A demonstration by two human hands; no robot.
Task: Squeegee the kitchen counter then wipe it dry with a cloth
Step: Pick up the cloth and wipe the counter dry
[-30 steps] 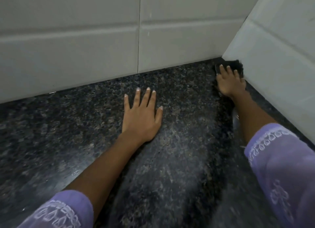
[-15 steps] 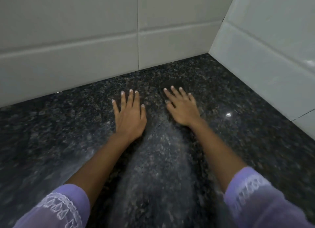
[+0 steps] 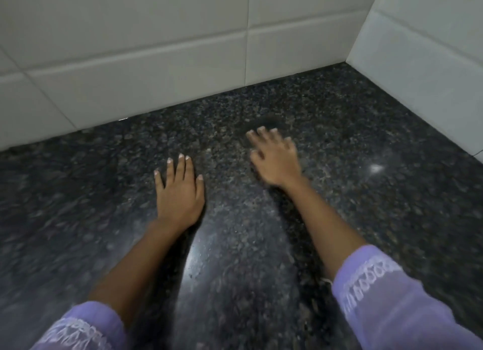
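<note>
Head camera looks down at counter (image 3: pixel 104 219).

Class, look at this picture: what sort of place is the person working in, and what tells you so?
Probably a kitchen corner: a dark speckled stone counter meets white tiled walls on two sides, and the right hand presses a dark cloth onto it.

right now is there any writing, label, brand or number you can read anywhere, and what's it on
None: no readable text anywhere in this view.
Wall tiles: plain white, no print.
Counter: dark speckled stone, no label or mark.
Sleeves: a white embroidered pattern, not letters.
Dark cloth under the right hand: blurred, no tag or logo visible.
Left hand: flat on the counter, holding nothing that bears text.
</note>
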